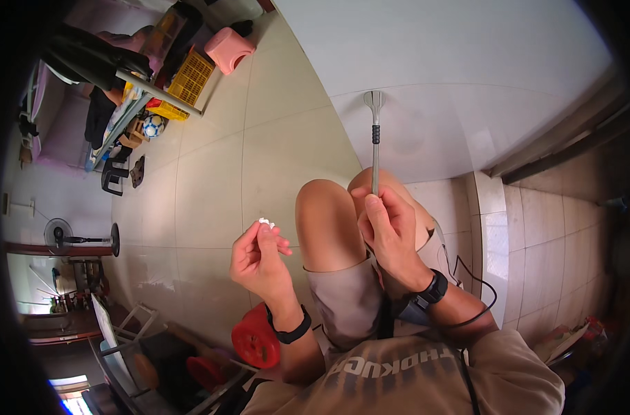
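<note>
My left hand (262,259) is raised to the left of my knees. Its thumb and fingers pinch a small crumpled white piece (264,222), too small to tell what it is. My right hand (391,225), above my right thigh, is closed around the lower end of a thin metal rod (376,159). Away from me the rod runs past a black ribbed section to a flared, flattened silver head. That head lies against or just in front of the white wall; I cannot tell whether it touches. The rod's gripped end is hidden in my fingers.
Close by on the left stands a red plastic stool or bucket (255,337). A pink stool (229,50), a yellow crate (190,77) and a ball (153,126) are at the far left, near a bed frame. A fan (87,238) stands left. The white wall (425,52) rises ahead.
</note>
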The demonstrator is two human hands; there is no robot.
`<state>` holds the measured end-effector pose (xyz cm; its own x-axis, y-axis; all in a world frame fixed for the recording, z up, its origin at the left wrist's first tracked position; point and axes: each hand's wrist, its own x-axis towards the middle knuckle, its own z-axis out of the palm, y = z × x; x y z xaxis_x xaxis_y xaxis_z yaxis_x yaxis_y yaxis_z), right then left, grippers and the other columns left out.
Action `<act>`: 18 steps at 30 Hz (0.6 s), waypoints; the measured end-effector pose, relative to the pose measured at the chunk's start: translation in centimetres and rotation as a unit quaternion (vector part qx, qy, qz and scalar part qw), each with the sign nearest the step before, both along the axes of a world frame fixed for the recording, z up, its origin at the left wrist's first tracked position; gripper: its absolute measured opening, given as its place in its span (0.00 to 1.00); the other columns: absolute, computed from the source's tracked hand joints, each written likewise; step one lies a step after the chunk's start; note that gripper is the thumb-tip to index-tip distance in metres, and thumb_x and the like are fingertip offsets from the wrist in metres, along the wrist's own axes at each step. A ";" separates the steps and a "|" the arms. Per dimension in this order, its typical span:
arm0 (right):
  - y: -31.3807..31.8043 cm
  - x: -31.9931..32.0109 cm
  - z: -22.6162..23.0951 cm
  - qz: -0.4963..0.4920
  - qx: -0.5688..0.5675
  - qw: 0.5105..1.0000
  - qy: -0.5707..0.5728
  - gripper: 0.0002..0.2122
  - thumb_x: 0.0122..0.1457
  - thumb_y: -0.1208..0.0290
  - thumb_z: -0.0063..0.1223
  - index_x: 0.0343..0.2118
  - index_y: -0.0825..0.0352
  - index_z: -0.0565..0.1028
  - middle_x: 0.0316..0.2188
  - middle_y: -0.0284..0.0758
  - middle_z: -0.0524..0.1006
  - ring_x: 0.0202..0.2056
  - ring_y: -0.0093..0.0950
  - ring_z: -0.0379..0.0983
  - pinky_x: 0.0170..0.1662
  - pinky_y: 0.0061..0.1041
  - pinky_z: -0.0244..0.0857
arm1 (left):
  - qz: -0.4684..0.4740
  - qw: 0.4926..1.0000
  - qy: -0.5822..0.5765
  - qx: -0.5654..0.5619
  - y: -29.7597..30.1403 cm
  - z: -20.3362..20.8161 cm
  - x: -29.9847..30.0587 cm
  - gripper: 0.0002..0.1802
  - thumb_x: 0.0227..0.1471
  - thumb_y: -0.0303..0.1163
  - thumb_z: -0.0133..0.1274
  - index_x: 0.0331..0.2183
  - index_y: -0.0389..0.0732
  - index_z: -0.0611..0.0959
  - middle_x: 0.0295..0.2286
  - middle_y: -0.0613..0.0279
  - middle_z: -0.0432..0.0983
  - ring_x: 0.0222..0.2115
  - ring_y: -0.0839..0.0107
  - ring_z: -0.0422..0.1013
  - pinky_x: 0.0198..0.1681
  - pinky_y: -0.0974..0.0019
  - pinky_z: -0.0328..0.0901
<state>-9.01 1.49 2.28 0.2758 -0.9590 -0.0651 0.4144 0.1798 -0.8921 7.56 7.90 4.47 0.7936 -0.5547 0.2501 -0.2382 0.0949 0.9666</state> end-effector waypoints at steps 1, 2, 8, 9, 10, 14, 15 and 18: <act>0.0 0.2 0.0 0.000 0.009 1.000 -0.009 0.11 0.72 0.68 0.41 0.45 0.70 0.73 0.18 0.21 0.63 0.18 0.12 0.57 0.21 0.15 0.49 | 0.000 1.000 0.000 0.001 0.2 -0.1 0.1 0.07 0.60 0.22 0.53 0.40 0.29 0.81 0.24 0.56 0.78 0.22 0.74 0.72 0.23 0.72 0.67; -0.1 0.2 0.1 -0.002 0.016 1.000 -0.017 0.11 0.72 0.68 0.41 0.45 0.69 0.73 0.17 0.22 0.63 0.17 0.12 0.58 0.20 0.15 0.49 | -0.006 1.000 0.000 -0.012 0.1 -0.4 0.3 0.07 0.59 0.21 0.54 0.39 0.29 0.81 0.26 0.52 0.79 0.20 0.74 0.73 0.21 0.72 0.68; 0.0 0.2 0.5 0.029 0.030 0.998 -0.038 0.12 0.73 0.64 0.41 0.44 0.67 0.73 0.16 0.23 0.65 0.17 0.13 0.59 0.20 0.16 0.49 | -0.008 1.000 -0.001 -0.020 0.2 0.0 0.1 0.07 0.58 0.19 0.55 0.39 0.28 0.81 0.27 0.48 0.80 0.19 0.74 0.73 0.20 0.72 0.69; 0.0 0.2 0.6 0.028 0.031 0.998 -0.038 0.12 0.73 0.64 0.41 0.44 0.67 0.73 0.16 0.23 0.65 0.17 0.13 0.59 0.20 0.16 0.49 | -0.013 1.000 0.003 -0.023 0.1 -0.1 0.0 0.07 0.58 0.20 0.55 0.39 0.28 0.81 0.27 0.48 0.80 0.19 0.74 0.73 0.20 0.72 0.69; 0.0 0.2 0.8 0.030 0.033 0.998 -0.032 0.12 0.73 0.64 0.41 0.43 0.68 0.73 0.16 0.24 0.66 0.17 0.13 0.59 0.20 0.16 0.49 | -0.014 1.000 0.003 -0.022 0.1 -0.2 0.1 0.07 0.58 0.20 0.55 0.39 0.28 0.81 0.27 0.48 0.80 0.19 0.74 0.73 0.20 0.72 0.69; 0.0 0.3 1.0 0.032 0.030 0.999 -0.025 0.14 0.73 0.62 0.41 0.42 0.68 0.73 0.16 0.24 0.66 0.17 0.13 0.59 0.20 0.16 0.49 | -0.012 1.000 -0.005 -0.025 0.2 0.0 0.1 0.07 0.58 0.20 0.55 0.39 0.27 0.81 0.27 0.48 0.80 0.19 0.74 0.73 0.19 0.72 0.69; -0.1 0.4 0.9 0.032 0.030 0.999 -0.026 0.14 0.73 0.62 0.41 0.42 0.68 0.73 0.16 0.24 0.66 0.17 0.13 0.59 0.20 0.16 0.49 | -0.005 1.000 -0.001 -0.022 0.2 0.0 0.0 0.07 0.58 0.20 0.55 0.39 0.27 0.81 0.26 0.48 0.80 0.19 0.74 0.73 0.19 0.72 0.69; -0.3 0.4 1.0 0.039 0.043 0.998 -0.009 0.15 0.73 0.61 0.41 0.40 0.68 0.73 0.16 0.24 0.66 0.17 0.13 0.59 0.20 0.16 0.50 | -0.007 1.000 0.000 -0.027 0.2 0.2 0.0 0.07 0.58 0.20 0.55 0.39 0.27 0.81 0.26 0.48 0.80 0.19 0.73 0.73 0.19 0.72 0.69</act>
<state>-8.57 1.20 3.26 0.3504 -0.9260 -0.1405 0.4122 0.2872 -0.8647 7.55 8.08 4.66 0.7853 -0.5520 0.2804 -0.2373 0.1499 0.9598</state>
